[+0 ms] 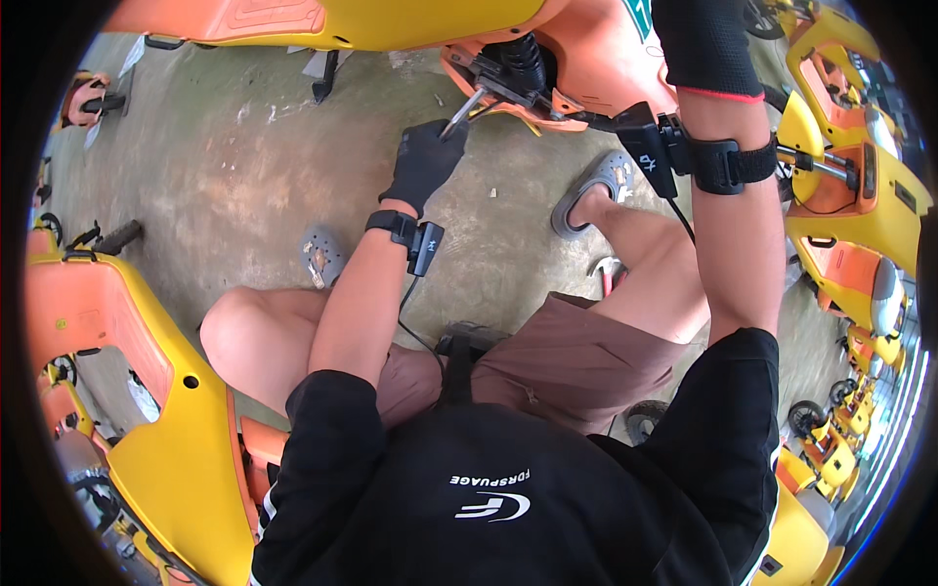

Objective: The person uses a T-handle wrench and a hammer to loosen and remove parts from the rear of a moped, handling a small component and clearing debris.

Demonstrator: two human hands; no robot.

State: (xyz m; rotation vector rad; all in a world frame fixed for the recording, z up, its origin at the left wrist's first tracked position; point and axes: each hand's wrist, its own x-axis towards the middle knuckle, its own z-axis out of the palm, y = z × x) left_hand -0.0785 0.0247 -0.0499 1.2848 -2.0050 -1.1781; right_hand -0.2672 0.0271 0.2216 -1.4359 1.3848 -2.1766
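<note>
My left hand (pixel 424 161), in a black glove, is closed round a silver metal rod (pixel 461 114). The rod slants up to a dark metal part beside a black ribbed boot (pixel 524 64), under the orange panel (pixel 601 61) of a yellow and orange scooter. I cannot tell whether the rod is a loose tool or part of the scooter. My right hand (pixel 705 47), also black-gloved, reaches to the upper edge beside that orange panel. Its fingers are cut off by the picture's edge, so their grip does not show.
A yellow and orange scooter body (pixel 186 430) stands close at my left. More scooters (pixel 850 195) line the right side. My feet in grey clogs (pixel 604 186) are on the stained concrete floor (pixel 234 156). A red-handled tool (pixel 608 277) lies by my right leg.
</note>
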